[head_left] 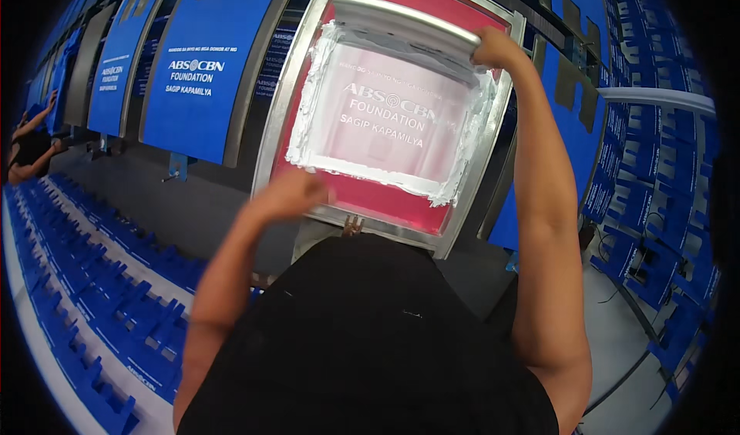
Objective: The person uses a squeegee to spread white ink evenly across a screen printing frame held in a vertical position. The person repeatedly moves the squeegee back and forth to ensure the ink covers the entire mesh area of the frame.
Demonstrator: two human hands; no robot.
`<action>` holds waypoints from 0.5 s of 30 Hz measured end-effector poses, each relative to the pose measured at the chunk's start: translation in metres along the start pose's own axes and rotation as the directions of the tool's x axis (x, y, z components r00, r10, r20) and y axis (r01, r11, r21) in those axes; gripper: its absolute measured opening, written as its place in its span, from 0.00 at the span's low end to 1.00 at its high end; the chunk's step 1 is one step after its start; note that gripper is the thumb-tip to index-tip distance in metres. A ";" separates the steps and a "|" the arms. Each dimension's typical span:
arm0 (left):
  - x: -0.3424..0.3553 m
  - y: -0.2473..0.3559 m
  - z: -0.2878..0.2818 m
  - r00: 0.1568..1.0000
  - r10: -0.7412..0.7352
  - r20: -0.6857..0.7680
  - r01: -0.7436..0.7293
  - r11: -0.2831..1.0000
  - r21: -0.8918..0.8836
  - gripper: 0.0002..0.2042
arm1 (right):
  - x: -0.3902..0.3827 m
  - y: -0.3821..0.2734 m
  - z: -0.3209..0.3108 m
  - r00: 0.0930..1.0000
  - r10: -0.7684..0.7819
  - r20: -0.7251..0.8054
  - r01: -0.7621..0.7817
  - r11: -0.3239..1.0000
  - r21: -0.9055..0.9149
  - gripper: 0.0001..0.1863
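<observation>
A silk-screen with an aluminium frame (508, 57) and pinkish-red mesh (401, 204) lies before me. White paste rims its pale, printed middle (393, 150). My right hand (497, 50) grips the right end of a long silver squeegee (405, 19), which lies across the screen's upper part over grey-white ink. My left hand (301, 194) is low at the screen's left side, blurred, with its fingers bent near the red mesh; whether it holds anything I cannot make out.
Blue printed panels on metal plates (185, 96) flank the screen on both sides. Rows of blue cut pieces (100, 281) fill the lower left and far right (647, 204). A co-worker (31, 146) in black works at the far left. A white rail (655, 100) runs at the right.
</observation>
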State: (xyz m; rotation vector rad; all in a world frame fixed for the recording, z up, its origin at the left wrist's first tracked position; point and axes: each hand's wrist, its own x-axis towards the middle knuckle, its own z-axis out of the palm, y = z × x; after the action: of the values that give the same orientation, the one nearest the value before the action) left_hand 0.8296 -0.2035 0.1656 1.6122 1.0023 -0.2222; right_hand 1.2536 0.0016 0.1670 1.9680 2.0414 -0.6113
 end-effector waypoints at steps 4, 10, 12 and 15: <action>-0.013 -0.065 0.151 0.993 -0.066 0.101 0.111 0.829 -0.548 0.23 | -0.003 -0.031 -0.013 0.993 -0.086 0.078 0.073 0.985 0.157 0.30; -0.015 -0.046 0.156 0.992 0.064 0.109 0.036 0.684 -0.729 0.16 | 0.021 -0.058 0.003 0.982 -0.118 -0.147 0.121 0.993 0.013 0.29; -0.029 -0.026 0.143 0.991 0.088 0.105 0.019 0.670 -0.742 0.17 | 0.006 -0.069 -0.002 0.989 -0.073 -0.125 0.078 0.996 0.041 0.30; -0.033 -0.022 0.142 0.986 0.099 0.134 0.038 0.651 -0.759 0.17 | -0.054 -0.102 0.001 0.996 -0.034 -0.084 0.038 0.998 0.049 0.30</action>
State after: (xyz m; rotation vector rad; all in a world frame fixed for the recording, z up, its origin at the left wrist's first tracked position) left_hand 0.8455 -0.3442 0.1257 0.8051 0.7770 0.0980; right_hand 1.1554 -0.0473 0.2040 2.0208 2.1351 -0.6034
